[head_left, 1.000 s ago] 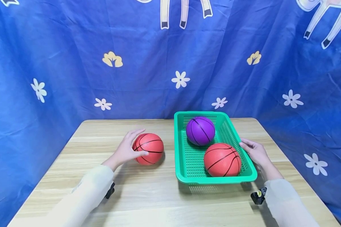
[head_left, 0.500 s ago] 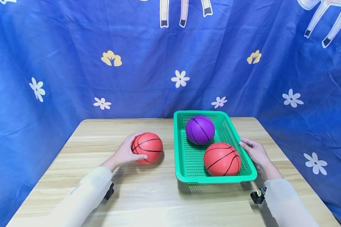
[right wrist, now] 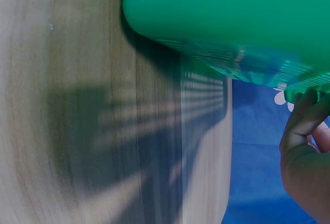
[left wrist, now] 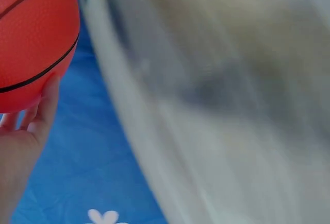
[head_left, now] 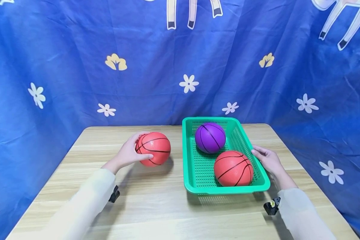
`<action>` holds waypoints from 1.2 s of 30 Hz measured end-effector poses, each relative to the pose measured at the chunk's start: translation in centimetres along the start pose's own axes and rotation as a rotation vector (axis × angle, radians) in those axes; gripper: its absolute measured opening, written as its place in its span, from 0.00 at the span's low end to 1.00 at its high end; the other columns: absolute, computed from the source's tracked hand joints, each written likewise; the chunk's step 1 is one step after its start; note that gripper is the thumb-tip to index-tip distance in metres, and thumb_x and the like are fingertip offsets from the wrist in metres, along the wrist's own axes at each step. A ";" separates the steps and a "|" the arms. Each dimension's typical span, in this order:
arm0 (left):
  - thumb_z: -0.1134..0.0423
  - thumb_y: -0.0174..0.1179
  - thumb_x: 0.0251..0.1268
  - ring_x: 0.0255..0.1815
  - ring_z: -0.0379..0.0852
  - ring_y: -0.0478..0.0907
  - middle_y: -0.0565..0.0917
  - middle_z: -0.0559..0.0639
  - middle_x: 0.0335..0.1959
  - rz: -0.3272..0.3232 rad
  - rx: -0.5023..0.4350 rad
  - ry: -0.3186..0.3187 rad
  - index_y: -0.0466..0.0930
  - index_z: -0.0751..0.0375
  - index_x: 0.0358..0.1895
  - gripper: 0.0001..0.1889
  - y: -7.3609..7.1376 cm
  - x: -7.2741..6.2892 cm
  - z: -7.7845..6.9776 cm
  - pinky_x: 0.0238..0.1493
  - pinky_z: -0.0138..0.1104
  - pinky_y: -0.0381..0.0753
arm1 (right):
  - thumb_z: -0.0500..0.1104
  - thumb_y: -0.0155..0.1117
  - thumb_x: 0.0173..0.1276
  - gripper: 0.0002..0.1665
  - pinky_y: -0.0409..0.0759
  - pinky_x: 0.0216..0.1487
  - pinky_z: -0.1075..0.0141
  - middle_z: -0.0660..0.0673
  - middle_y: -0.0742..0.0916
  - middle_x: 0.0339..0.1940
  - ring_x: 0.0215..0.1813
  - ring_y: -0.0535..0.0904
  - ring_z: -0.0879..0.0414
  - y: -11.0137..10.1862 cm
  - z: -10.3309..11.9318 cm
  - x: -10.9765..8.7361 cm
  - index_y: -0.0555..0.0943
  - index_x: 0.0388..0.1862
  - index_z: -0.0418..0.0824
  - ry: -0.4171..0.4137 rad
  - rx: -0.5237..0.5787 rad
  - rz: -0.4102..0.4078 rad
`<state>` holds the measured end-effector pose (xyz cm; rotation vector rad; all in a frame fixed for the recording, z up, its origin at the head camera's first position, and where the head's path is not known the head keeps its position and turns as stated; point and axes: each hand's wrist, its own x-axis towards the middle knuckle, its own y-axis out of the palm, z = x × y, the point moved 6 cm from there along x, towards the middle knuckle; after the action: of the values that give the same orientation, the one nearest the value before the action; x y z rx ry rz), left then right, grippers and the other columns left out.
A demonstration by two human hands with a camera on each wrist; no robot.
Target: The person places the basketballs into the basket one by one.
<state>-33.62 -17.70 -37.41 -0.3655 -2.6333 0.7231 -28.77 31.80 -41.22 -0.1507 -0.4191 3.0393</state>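
My left hand [head_left: 129,150] grips a red-orange toy basketball [head_left: 154,149] from its left side, thumb in front and fingers behind. The ball's shadow falls on the table below and to the right of it. In the left wrist view, the same basketball [left wrist: 36,38] rests against the fingers, partly cut off by the frame. My right hand [head_left: 270,162] holds the right rim of a green plastic basket [head_left: 186,160], thumb over the edge. Inside the basket lie a purple basketball [head_left: 210,138] at the back and another red-orange basketball [head_left: 233,168] at the front right.
A light wood table [head_left: 156,210] carries everything. Behind it and at both sides hangs a blue curtain [head_left: 150,66] printed with flowers and animal legs. Dark wrist cameras sit at the left sleeve [head_left: 90,196] and the right sleeve [head_left: 300,210].
The left fingers have closed more firmly round the red-orange basketball, and it has risen a little, its shadow now spreading below it. The right hand still holds the basket's rim.
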 end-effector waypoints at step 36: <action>0.64 0.75 0.44 0.53 0.48 0.74 0.75 0.52 0.54 0.274 -0.159 0.127 0.67 0.53 0.63 0.39 9.0 7.7 -12.8 0.48 0.40 0.79 | 0.56 0.58 0.70 0.38 0.81 0.42 0.68 0.31 0.71 0.65 0.42 0.80 0.66 -0.1 0.0 0.2 0.64 0.71 0.35 -0.004 -0.024 -0.005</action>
<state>-33.68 -2.04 -29.81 -0.8033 -2.5532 0.5513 -28.91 31.95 -41.24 -0.1444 -0.4561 3.0316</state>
